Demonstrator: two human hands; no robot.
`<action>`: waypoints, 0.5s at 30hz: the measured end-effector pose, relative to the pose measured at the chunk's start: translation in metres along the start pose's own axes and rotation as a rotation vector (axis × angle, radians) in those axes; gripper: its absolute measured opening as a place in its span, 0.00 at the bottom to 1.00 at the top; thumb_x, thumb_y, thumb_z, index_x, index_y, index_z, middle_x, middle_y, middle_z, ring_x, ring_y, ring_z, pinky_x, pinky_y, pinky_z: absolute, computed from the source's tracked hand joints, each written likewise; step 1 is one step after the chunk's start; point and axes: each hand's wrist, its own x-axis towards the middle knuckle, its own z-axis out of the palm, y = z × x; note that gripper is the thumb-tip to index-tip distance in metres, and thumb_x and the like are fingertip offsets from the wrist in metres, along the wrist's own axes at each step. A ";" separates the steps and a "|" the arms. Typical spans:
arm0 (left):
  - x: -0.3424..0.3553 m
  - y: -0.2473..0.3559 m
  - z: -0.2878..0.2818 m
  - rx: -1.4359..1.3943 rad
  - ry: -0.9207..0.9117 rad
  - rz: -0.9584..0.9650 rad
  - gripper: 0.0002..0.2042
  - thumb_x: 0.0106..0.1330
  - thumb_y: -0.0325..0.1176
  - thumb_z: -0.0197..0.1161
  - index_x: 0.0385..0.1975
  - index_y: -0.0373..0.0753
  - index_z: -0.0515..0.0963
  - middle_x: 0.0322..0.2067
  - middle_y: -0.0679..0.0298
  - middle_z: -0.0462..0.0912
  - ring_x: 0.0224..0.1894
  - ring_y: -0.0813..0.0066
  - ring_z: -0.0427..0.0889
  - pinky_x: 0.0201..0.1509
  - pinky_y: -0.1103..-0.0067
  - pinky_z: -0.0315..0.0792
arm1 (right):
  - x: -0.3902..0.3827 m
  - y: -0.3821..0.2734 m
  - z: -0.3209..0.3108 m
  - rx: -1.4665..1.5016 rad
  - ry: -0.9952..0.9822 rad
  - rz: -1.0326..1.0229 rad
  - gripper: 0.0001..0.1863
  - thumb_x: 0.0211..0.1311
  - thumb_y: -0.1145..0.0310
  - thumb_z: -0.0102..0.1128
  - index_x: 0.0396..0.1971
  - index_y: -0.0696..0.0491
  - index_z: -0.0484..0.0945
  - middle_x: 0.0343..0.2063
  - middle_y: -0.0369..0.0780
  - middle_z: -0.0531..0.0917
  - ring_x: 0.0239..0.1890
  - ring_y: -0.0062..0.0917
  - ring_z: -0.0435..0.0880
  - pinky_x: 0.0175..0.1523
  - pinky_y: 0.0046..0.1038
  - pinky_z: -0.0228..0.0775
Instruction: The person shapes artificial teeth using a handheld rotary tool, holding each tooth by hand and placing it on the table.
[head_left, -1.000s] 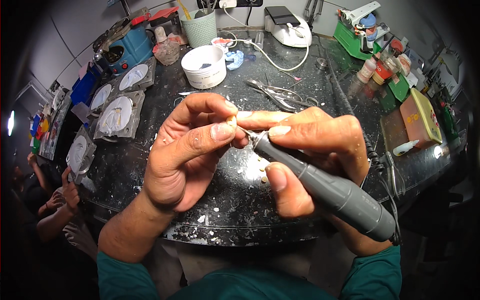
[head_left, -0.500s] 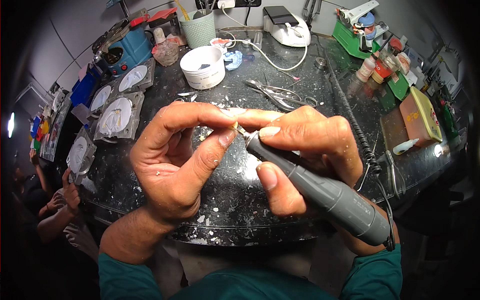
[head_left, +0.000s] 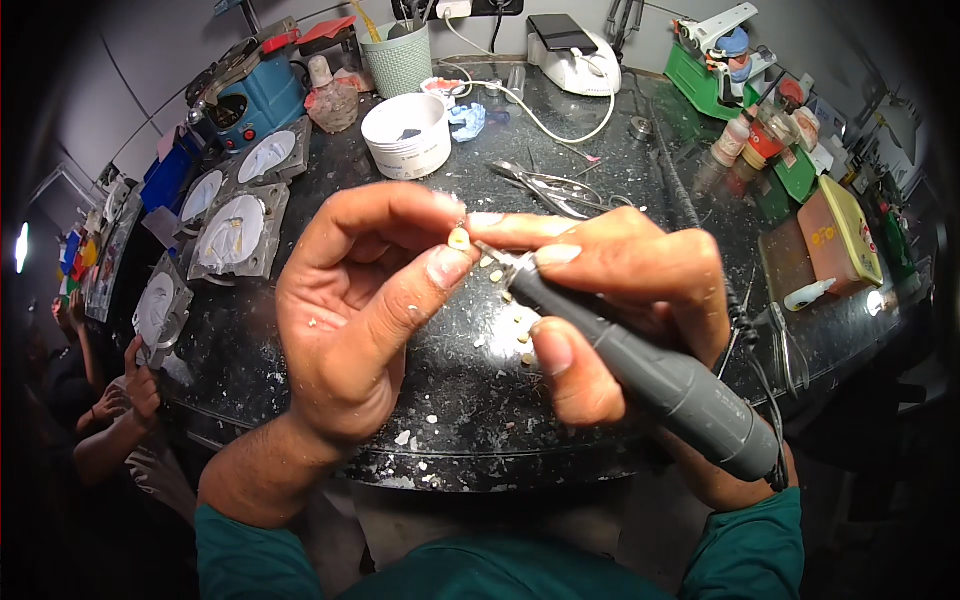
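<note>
My left hand (head_left: 345,310) pinches a small cream-yellow dental crown (head_left: 459,239) between thumb and index finger. A dark hollow shows in the side of the crown facing me. My right hand (head_left: 650,280) is closed around a dark grey rotary handpiece (head_left: 660,385), its body slanting down to the right. The metal tip (head_left: 488,251) points at the crown from the right, with a slight gap between them. My right index finger reaches across to the left fingertips. Below the hands, several small yellowish pieces (head_left: 525,338) lie on the black worktop (head_left: 470,420).
Metal pliers and scissors (head_left: 560,190) lie beyond my hands. A white tub (head_left: 405,140) stands far left of them, near flasks with white plaster (head_left: 232,235). At right are a coiled cord (head_left: 740,310) and an orange-yellow box (head_left: 840,235). Another person's hand (head_left: 142,385) shows at left.
The crown has turned so its hollow shows. The handpiece tip has drawn slightly right, away from the crown. My hands have parted a little, uncovering the small pieces below.
</note>
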 end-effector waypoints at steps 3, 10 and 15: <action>0.001 0.000 0.000 -0.036 0.019 -0.056 0.14 0.63 0.18 0.60 0.49 0.28 0.76 0.43 0.56 0.83 0.45 0.77 0.81 0.55 0.80 0.73 | -0.001 -0.003 -0.001 -0.013 0.053 0.011 0.17 0.61 0.74 0.61 0.45 0.58 0.65 0.34 0.50 0.78 0.46 0.42 0.85 0.49 0.36 0.79; -0.002 0.000 -0.003 -0.013 0.067 -0.078 0.14 0.62 0.18 0.60 0.48 0.30 0.77 0.41 0.53 0.84 0.46 0.68 0.83 0.57 0.75 0.74 | -0.001 -0.007 -0.003 0.025 -0.027 0.047 0.18 0.63 0.70 0.62 0.47 0.56 0.64 0.42 0.58 0.80 0.44 0.36 0.84 0.51 0.36 0.80; 0.000 0.000 0.002 -0.090 0.039 -0.053 0.11 0.62 0.16 0.62 0.44 0.28 0.79 0.40 0.51 0.85 0.44 0.69 0.85 0.56 0.76 0.77 | -0.003 -0.006 -0.005 0.003 0.009 0.061 0.18 0.64 0.71 0.62 0.47 0.56 0.64 0.44 0.58 0.80 0.44 0.34 0.84 0.51 0.34 0.80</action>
